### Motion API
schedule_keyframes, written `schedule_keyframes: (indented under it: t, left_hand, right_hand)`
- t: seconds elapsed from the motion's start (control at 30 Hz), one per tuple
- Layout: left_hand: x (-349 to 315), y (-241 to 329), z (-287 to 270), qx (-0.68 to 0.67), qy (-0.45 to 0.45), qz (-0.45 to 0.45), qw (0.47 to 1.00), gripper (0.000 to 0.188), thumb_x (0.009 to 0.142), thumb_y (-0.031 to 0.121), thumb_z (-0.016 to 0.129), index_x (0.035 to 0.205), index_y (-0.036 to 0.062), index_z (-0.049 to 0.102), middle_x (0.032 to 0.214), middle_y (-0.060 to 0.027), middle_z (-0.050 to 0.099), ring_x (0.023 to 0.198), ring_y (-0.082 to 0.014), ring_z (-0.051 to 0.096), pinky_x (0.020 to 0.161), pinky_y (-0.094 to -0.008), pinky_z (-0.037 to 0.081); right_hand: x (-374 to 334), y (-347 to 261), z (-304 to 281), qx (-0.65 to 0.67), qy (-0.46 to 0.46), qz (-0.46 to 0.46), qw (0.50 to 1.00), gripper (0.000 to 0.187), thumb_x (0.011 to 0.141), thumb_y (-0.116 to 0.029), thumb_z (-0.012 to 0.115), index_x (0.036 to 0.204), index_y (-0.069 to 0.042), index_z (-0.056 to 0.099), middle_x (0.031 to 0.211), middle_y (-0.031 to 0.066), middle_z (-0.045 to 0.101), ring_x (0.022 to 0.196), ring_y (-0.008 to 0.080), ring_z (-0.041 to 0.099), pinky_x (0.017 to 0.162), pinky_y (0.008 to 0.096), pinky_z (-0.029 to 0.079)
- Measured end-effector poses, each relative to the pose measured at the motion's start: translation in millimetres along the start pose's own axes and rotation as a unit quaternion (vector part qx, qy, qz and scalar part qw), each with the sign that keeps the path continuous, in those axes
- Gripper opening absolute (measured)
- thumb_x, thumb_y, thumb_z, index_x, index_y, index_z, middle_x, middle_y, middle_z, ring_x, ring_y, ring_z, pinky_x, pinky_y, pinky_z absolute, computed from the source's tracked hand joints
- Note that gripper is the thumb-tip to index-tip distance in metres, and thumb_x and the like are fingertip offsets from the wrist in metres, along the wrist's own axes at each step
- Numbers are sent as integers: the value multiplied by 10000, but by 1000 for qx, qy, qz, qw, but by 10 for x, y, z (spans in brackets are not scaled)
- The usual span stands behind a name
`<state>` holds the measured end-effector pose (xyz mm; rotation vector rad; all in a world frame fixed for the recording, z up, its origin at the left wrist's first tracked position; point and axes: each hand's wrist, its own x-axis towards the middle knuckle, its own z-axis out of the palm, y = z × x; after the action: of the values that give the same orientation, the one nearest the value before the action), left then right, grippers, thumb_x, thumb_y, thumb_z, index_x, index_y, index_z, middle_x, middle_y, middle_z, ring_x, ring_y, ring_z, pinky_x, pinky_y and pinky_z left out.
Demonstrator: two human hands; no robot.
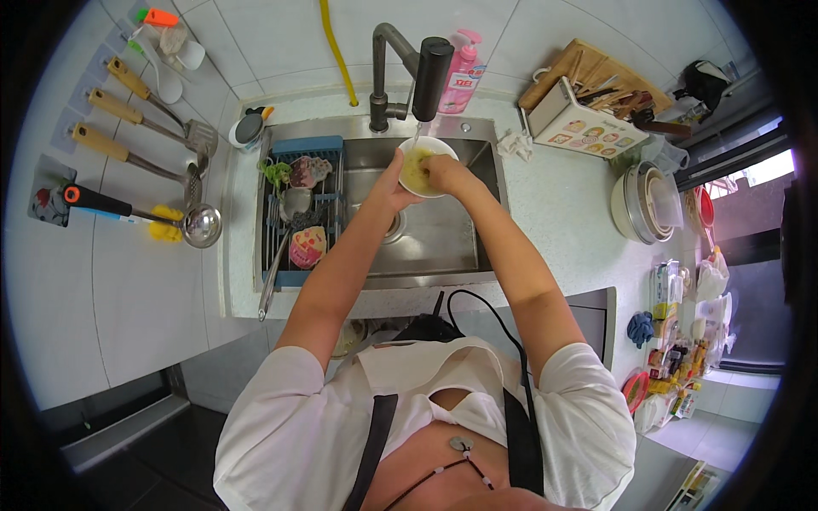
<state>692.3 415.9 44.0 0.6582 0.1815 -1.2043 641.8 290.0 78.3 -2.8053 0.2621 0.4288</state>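
Observation:
My left hand (394,182) grips the left side of a white bowl (437,144) and holds it over the sink (430,247), under the faucet. Yellowish, cloudy stuff lies inside the bowl. The fingers of my right hand (448,175) reach into the bowl, curled; what they grasp, if anything, is hidden. A thin stream of water runs down from the dark faucet (433,81) into the bowl.
A drying rack (308,145) with sponges, a strainer and greens spans the sink's left part. A pink pump bottle (461,77) stands behind. Ladles and spatulas (136,153) hang left. A utensil box (579,119) and stacked bowls (635,204) sit right.

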Motion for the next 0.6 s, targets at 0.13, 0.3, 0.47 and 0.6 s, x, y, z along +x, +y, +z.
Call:
schedule_keyframes:
  t: [0.13,0.3,0.47,0.6]
  left_hand:
    - [-38,-27,11,-28,8,-4,1000,592,784,539,468,1224,150,389,1258,-92,400,1170,-299,360,918,-549,279]
    - [70,-26,-70,-42,-33,-6,999,599,794,534,452,1241,143,370,1272,-91,386,1181,-298,351,931,-554,271]
    - [70,9,-76,-47,-35,5,998,593,791,536,453,1237,152,376,1267,-90,393,1176,-299,355,924,-554,277]
    - [-3,31,3,-21,-15,2,1000,591,788,543,453,1229,156,382,1265,-88,394,1173,-302,356,914,-562,277]
  right_hand:
    - [-56,-20,-25,131,-21,-73,989,246,715,-59,485,930,-79,603,902,160,596,892,299,558,766,351,438]
    - [-41,-9,-34,203,173,-80,960,262,724,-58,479,951,-89,605,884,159,597,913,291,554,774,337,438]
    - [-115,-150,-114,31,154,25,987,241,747,-104,496,964,-90,600,916,157,598,940,289,551,791,357,444]
    - [0,-138,26,-19,24,65,997,235,743,-124,503,954,-82,598,930,152,599,920,291,562,788,365,445]
